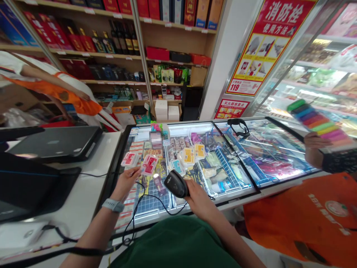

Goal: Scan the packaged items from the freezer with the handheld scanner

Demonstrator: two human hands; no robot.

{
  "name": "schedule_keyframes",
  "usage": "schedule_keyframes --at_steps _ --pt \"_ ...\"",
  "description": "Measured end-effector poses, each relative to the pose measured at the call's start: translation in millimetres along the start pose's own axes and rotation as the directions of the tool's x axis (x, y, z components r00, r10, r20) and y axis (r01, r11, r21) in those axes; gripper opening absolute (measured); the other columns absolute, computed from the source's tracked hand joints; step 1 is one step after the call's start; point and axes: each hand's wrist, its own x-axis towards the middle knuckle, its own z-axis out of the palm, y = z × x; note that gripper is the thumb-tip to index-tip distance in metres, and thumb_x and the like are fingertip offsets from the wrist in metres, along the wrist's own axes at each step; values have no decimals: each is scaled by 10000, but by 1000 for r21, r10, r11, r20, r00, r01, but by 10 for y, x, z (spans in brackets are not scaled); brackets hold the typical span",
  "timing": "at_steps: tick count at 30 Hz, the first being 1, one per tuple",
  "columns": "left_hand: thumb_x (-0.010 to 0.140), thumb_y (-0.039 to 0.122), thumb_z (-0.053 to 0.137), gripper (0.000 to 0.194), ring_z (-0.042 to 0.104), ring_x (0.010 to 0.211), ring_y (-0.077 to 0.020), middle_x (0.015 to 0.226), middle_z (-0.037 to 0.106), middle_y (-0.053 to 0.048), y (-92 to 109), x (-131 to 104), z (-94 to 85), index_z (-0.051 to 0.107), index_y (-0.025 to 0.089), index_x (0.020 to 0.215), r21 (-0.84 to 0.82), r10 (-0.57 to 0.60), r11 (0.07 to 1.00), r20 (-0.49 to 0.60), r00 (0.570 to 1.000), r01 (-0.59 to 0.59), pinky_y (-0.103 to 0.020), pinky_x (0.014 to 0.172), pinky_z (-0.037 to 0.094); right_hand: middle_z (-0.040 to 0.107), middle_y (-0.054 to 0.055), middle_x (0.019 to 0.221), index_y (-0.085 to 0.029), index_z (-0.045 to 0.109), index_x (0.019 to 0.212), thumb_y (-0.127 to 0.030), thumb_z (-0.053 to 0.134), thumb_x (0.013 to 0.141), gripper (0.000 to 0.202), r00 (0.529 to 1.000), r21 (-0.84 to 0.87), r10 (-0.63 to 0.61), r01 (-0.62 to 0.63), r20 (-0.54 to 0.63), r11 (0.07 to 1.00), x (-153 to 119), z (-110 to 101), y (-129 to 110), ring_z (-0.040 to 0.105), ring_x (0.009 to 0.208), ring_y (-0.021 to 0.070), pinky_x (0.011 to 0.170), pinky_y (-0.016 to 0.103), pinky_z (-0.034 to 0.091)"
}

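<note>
My left hand [128, 183], with a grey watch on its wrist, pinches the left edge of a clear plastic pack with a red label [149, 165]. My right hand [196, 195] is wrapped round the handle of a black barcode scanner [175, 184], its head angled left toward that pack. Beside my left fingertips lies another red-labelled pack [129, 159] on the freezer's glass top. Behind the scanner sit a blue-labelled pack [177, 167] and two yellow-labelled packs, one nearer [188, 156] and one farther right [199, 151]. The scanner's black cable [152, 195] loops across the glass.
Under the glass of the chest freezer [255, 189] are baskets of bagged goods. A closed laptop-like device [58, 143] lies on the left counter. At right, a person in an orange apron [306, 219] holds a rainbow stack [320, 123]. A second person [69, 89] bends at left.
</note>
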Motion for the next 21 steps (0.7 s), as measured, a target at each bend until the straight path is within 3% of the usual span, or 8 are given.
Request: schedule_keyframes --at_steps 4,7,10,14,21 --pt "607 482 746 467 660 674 -160 743 726 -33 -82 263 -252 713 144 927 -36 -90 996 -108 990 86 -270 634 518 553 139 1209 -130 469 1284 -69 500 813 476 1000 15 16 -16 6 1000 -27 3 0 512 1159 239 1029 366 377" --pt "726 406 717 348 623 610 -116 681 674 5 -122 492 -442 683 135 941 -41 -168 986 -179 969 163 -246 597 504 555 138 1211 -133 477 1282 -71 496 816 471 1000 14 9 -8 -2 1000 -43 20 26 506 1165 243 1028 373 379" --pt "874 350 623 261 626 684 -112 836 668 -13 -149 698 -573 636 132 1018 -20 -258 965 -213 942 260 -272 633 535 554 138 1219 -142 477 1282 -75 497 820 467 1000 5 13 -13 2 1000 -53 30 41 506 1167 243 1028 377 377" --pt "913 340 582 298 643 880 -158 1082 643 -60 -203 906 -647 591 150 1143 26 -341 935 -222 914 355 -344 747 563 556 142 1219 -133 476 1293 -83 500 826 470 1000 -3 29 -29 11 1000 -69 26 15 513 1155 243 1020 371 379" --pt "909 349 586 341 635 970 -189 1164 624 -77 -381 1132 -629 575 160 1192 166 -330 912 -248 911 376 -394 818 556 560 136 1188 -123 492 1272 -79 493 805 469 997 -17 73 -72 32 997 -98 42 -32 520 1139 236 1007 341 381"
